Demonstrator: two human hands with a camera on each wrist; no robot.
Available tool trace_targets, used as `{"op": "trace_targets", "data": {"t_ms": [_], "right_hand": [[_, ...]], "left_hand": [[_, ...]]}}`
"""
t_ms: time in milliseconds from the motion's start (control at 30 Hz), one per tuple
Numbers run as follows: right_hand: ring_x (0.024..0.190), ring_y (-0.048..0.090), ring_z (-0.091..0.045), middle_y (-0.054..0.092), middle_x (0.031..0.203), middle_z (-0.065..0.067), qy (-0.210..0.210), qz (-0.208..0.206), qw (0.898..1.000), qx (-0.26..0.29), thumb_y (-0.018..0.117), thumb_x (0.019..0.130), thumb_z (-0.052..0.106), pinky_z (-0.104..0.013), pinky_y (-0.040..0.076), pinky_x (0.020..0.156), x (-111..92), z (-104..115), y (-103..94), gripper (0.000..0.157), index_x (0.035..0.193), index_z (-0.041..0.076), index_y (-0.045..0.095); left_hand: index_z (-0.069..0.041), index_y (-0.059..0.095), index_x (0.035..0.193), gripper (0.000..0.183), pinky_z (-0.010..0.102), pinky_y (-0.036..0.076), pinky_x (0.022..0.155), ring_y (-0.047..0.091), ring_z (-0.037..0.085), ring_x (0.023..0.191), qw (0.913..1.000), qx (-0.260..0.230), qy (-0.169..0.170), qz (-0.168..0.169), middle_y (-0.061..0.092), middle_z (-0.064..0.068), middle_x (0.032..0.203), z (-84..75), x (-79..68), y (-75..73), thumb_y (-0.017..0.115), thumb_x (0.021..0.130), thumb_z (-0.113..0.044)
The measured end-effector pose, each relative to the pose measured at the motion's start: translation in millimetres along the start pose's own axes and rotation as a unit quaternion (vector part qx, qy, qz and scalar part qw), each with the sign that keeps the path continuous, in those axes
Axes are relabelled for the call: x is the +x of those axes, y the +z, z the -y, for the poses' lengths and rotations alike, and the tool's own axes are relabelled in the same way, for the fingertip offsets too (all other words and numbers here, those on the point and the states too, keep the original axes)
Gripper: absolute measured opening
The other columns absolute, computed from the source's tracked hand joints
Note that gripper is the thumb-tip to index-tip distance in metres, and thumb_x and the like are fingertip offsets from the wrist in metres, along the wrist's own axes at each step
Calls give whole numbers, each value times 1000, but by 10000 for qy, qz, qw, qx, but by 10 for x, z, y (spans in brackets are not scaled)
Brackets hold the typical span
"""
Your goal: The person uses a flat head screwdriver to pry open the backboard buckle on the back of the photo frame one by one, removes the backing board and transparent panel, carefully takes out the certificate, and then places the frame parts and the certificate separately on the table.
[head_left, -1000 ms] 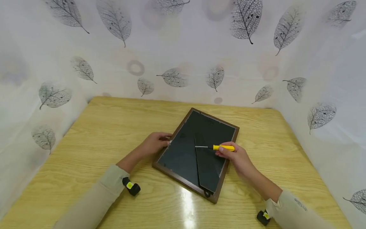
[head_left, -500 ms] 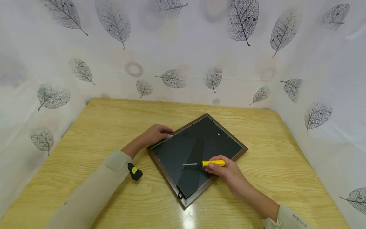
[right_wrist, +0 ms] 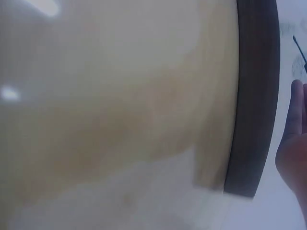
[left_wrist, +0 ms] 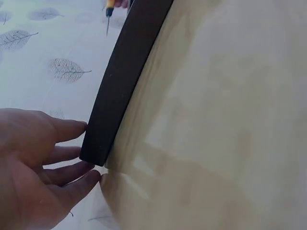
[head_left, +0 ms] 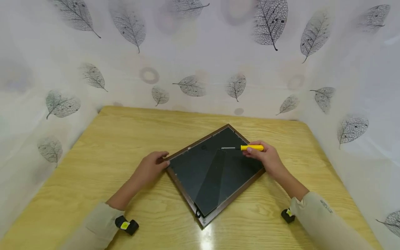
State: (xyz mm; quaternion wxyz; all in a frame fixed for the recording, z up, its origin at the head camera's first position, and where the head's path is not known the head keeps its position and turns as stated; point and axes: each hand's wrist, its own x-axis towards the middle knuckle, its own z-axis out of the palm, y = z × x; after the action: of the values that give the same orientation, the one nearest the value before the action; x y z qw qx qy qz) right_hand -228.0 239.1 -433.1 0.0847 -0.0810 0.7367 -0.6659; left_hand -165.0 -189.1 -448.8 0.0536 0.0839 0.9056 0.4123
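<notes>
Pale wood-grain table (head_left: 134, 130), dark brown-rimmed frame (head_left: 215, 170) on top

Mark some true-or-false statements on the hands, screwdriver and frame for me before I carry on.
1. The right hand holds the screwdriver. True.
2. The left hand touches a corner of the frame. True.
3. The screwdriver's handle is red. False: it is yellow.
4. The frame stands upright on its edge. False: it lies on the table.
5. The frame's black back faces up. True.
6. Both hands hold the screwdriver. False: only the right does.
</notes>
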Motion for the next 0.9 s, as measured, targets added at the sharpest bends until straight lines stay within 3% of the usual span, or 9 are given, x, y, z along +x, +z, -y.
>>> {"op": "trace_targets", "data": {"t_ms": [200, 333, 467, 667, 900], "right_hand": [[90, 76, -15, 75, 98, -1, 42, 80, 9996, 250, 67, 98, 11, -27, 59, 85, 269, -42, -403, 31, 120, -8, 57], [91, 76, -15, 74, 100, -2, 250, 492, 9982, 216, 64, 99, 9, -28, 59, 85, 337, -102, -441, 38, 125, -15, 51], [90, 75, -14, 75, 99, -1, 299, 624, 9976, -40, 64, 99, 11, -27, 60, 84, 350, -124, -382, 43, 127, -18, 49], [88, 75, -12, 75, 97, 1, 487, 407, 9980, 28, 65, 99, 13, -25, 59, 84, 228, -104, -361, 37, 125, -11, 53], [87, 75, -10, 75, 94, 3, 552, 227, 9982, -100, 66, 98, 13, -22, 59, 83, -98, -131, -252, 22, 116, 1, 61]], "left_hand": [[3, 48, 147, 54, 50, 53, 98, 58, 39, 124, 9994, -177, -243, -164, 54, 24, 141, -42, -210, 101, 63, 101, -23], [5, 46, 147, 55, 51, 52, 101, 56, 39, 128, 9985, -337, -300, -325, 52, 26, 143, -78, -269, 164, 63, 101, -19], [6, 47, 146, 53, 52, 51, 102, 54, 38, 129, 9973, -438, -249, -527, 52, 27, 140, -108, -270, 207, 62, 101, -18], [6, 41, 150, 56, 52, 49, 105, 50, 40, 135, 9970, -528, -190, -532, 48, 28, 144, -99, -174, 194, 59, 103, -18], [6, 36, 153, 55, 55, 45, 108, 45, 42, 138, 9981, -514, -40, -349, 41, 28, 153, 3, 128, 95, 54, 105, -14]]}}
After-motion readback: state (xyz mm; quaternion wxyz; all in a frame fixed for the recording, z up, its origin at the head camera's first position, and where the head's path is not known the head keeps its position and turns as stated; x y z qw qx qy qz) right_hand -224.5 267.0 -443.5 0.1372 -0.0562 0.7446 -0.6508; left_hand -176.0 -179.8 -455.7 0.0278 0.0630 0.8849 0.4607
